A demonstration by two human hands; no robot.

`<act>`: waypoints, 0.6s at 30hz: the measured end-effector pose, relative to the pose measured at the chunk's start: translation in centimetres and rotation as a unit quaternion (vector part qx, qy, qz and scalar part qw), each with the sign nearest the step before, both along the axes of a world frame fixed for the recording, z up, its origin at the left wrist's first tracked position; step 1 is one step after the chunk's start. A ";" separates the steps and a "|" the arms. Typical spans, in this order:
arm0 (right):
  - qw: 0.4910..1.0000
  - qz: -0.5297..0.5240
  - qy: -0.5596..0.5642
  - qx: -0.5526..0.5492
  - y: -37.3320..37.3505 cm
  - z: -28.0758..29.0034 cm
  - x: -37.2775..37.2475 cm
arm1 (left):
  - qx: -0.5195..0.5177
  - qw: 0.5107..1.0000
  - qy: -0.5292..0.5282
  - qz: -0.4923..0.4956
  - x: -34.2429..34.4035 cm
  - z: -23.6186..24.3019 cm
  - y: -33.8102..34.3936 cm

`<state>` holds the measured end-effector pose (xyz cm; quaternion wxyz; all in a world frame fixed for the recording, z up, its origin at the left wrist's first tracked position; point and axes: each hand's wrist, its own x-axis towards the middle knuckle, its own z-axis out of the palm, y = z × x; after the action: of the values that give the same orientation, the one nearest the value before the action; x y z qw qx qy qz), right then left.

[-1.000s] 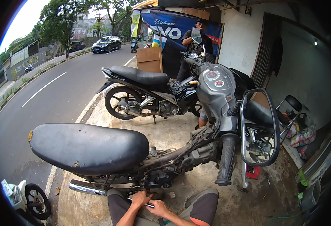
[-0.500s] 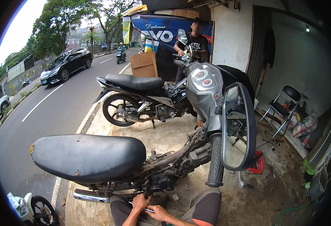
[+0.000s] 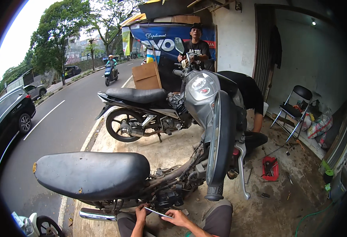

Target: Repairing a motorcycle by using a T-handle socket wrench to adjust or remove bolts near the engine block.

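Note:
A slim silver rod-shaped tool (image 3: 157, 212) spans the gap between my two hands, low on the engine side of the nearer motorcycle. My left hand (image 3: 141, 213) is closed around the tool's end beside the dark engine (image 3: 169, 197). At the other end, the fingers of my right hand (image 3: 178, 218) are closed on the tool. What the tool's engine-side tip touches is hidden by my left fingers. Just above my hands lies the long black seat (image 3: 92, 170), its cover torn in spots; the bike's body panels are off and its frame is bare.
The handlebar mirror (image 3: 222, 138) and brake lever (image 3: 242, 173) jut out at my right. A second motorcycle (image 3: 141, 106) stands beyond. One person (image 3: 197, 47) stands behind it; another (image 3: 242, 91) bends down. A red tray (image 3: 270, 169) holds tools on the floor, near a folding chair (image 3: 294, 108).
My right hand has shifted right, showing more of the tool. The mirror appears turned and further left. A bending person has come into clearer view. Cars and a scooter have moved along the road.

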<state>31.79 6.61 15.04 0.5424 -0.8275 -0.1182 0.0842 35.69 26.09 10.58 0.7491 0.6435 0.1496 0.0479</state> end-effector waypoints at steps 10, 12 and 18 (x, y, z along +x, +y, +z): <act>0.993 -0.054 -0.109 0.009 0.0 1.6 -0.4 | 0.042 0.980 0.076 -0.181 0.1 -3.0 -1.1; 0.988 -0.064 -0.142 0.003 -0.3 0.7 -0.1 | 0.043 0.964 0.111 -0.238 -0.2 -3.0 -1.3; 0.989 -0.057 0.095 0.095 -1.2 -0.3 0.4 | 0.148 0.915 0.182 -0.329 0.2 -4.8 -1.8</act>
<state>32.24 5.43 14.76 0.6313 -0.7657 -0.0262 0.1200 35.84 24.30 5.77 0.5785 0.7577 0.0541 -0.2972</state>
